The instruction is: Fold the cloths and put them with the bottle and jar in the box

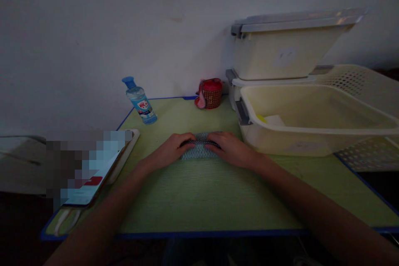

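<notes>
A small folded grey-blue cloth lies in the middle of the green table. My left hand rests on its left end with the fingers curled over the top edge. On the right end sits my right hand, its fingers likewise closed over the cloth. Both hands press the cloth against the tabletop, and their fingertips nearly meet above it.
An open cream plastic bin stands close to my right hand, with a lidded bin stacked behind and a perforated basket further right. A water bottle and a small red basket stand at the back. A tablet lies left.
</notes>
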The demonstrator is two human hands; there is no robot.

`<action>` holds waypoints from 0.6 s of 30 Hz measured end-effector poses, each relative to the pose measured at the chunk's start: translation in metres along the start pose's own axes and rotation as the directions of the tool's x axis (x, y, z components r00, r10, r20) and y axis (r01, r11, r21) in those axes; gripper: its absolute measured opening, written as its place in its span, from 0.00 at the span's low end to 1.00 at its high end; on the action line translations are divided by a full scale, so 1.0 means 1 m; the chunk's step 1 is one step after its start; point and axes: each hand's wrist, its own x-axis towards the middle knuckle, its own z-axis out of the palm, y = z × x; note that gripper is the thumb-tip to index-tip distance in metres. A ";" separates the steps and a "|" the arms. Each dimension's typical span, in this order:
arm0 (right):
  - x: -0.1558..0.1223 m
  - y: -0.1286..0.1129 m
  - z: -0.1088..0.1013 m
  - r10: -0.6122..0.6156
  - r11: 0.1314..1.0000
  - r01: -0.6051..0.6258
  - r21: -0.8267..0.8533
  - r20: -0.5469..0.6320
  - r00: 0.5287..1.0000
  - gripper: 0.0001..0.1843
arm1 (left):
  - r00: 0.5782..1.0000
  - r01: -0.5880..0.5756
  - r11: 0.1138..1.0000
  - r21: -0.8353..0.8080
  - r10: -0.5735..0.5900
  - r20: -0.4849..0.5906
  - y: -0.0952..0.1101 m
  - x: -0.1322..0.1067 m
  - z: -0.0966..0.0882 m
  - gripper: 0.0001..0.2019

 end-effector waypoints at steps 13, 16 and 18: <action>0.000 0.000 0.001 -0.002 1.000 0.002 0.011 -0.018 1.000 0.12 | 1.000 0.007 1.000 -0.001 -0.007 0.006 -0.001 0.001 0.000 0.10; 0.000 0.000 0.002 -0.002 1.000 0.003 0.006 -0.017 1.000 0.12 | 1.000 0.015 1.000 0.007 -0.015 -0.003 -0.002 0.001 0.001 0.09; 0.000 0.000 0.002 -0.002 1.000 0.002 0.017 -0.018 1.000 0.12 | 1.000 0.021 1.000 0.010 -0.021 -0.007 -0.002 0.001 0.002 0.09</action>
